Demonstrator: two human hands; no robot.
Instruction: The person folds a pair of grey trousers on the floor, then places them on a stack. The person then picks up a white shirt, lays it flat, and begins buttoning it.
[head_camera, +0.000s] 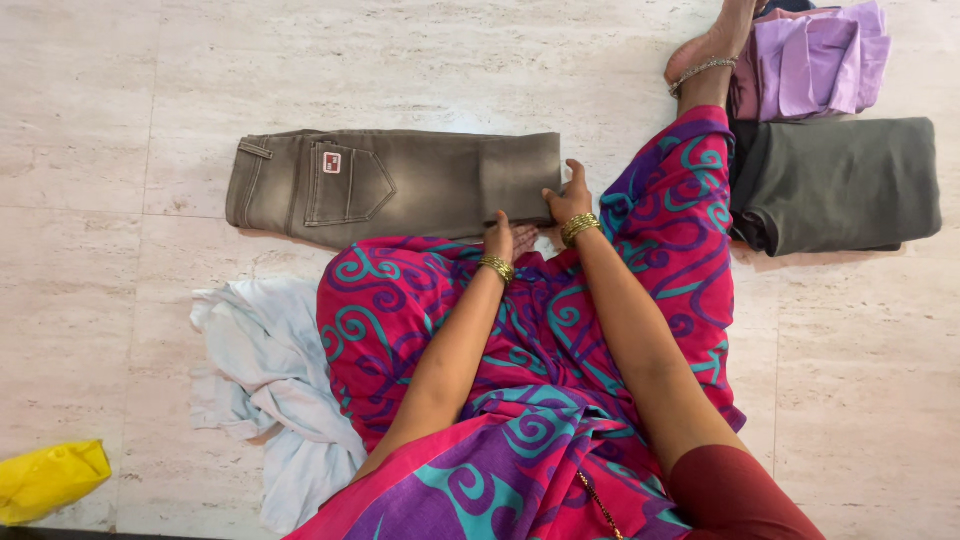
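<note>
Folded grey jeans (395, 185) on the floor (120, 120), long axis left-right. Both hands rest flat, ungripped, on the right end: right hand (568, 203), left hand (505, 240) (waistband far left).

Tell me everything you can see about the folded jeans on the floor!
The grey-brown denim jeans lie flat on the pale stone floor, folded into a long strip, waistband to the left. A back pocket with a small patch faces up, beside a belt loop. The cloth looks faded in places. The right hand presses on the right end; the left hand rests at the lower edge there.
</note>
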